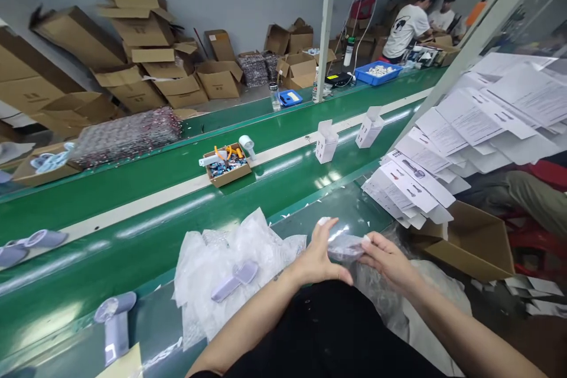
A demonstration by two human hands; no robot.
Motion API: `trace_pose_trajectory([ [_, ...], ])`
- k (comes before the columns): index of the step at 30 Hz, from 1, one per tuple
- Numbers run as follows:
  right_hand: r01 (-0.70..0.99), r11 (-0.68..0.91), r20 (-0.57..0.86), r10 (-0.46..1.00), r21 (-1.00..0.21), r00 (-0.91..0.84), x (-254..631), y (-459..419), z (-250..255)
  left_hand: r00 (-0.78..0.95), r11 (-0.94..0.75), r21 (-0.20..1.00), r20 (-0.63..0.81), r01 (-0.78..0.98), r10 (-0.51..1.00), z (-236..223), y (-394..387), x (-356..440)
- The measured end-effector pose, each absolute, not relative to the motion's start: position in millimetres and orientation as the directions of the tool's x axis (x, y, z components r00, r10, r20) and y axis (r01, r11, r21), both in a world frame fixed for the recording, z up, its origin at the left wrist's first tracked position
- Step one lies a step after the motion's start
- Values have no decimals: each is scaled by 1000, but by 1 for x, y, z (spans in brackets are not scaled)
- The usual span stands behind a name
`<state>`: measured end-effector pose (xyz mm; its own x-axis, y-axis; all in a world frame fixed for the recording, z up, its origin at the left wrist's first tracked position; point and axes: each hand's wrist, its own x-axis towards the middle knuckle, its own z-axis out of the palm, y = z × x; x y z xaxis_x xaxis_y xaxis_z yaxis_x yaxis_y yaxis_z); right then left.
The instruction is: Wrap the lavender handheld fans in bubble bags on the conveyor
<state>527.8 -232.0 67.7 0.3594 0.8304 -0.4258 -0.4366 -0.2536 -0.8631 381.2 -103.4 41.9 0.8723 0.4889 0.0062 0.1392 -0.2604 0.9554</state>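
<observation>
Beside a long green conveyor belt (133, 248), a narrower green table (153, 316) is running toward the right, where white printed cartons (425, 183) are overlapping in a slanting stack. On the table, a heap of whitish translucent bags (199, 271) is spreading out, and left of it a pale purple handheld fan (117, 331) is resting. The left hand (315, 258) is spreading thumb and fingers apart; whether it is touching anything, I cannot tell. The right hand (384, 258) is pinching the edge of a clear bag (345, 247), which is reaching between both hands. A smaller-looking purple fan (234, 282) is lying on the heap.
</observation>
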Motion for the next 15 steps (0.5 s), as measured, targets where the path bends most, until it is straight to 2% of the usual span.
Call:
trace_pose_trajectory([
  [2,-465,-212,-398,847,-860,351,526,-228,55,918,-387,908,9,159,397,29,-103,390],
  [4,-507,-162,-413,801,-846,433,536,-227,38,896,-412,882,-25,228,443,15,-104,397],
  [5,-520,-107,-423,728,-847,539,547,-227,28,859,-382,885,-39,267,510,8,-104,398],
  [7,-468,30,-402,463,-883,790,577,-228,8,751,-211,923,-113,322,651,1,-101,396],
  [8,-406,77,-366,308,-910,878,595,-227,-2,699,-80,945,-175,316,694,0,-98,393],
  [9,-359,88,-335,211,-929,918,613,-225,-11,658,60,956,-242,286,713,2,-95,388],
  [12,-322,62,-314,114,-945,943,652,-215,-32,596,358,922,-372,148,712,13,-85,370],
  [15,-266,27,-265,52,-964,963,660,-205,-39,543,442,896,-387,33,745,23,-79,349],
])
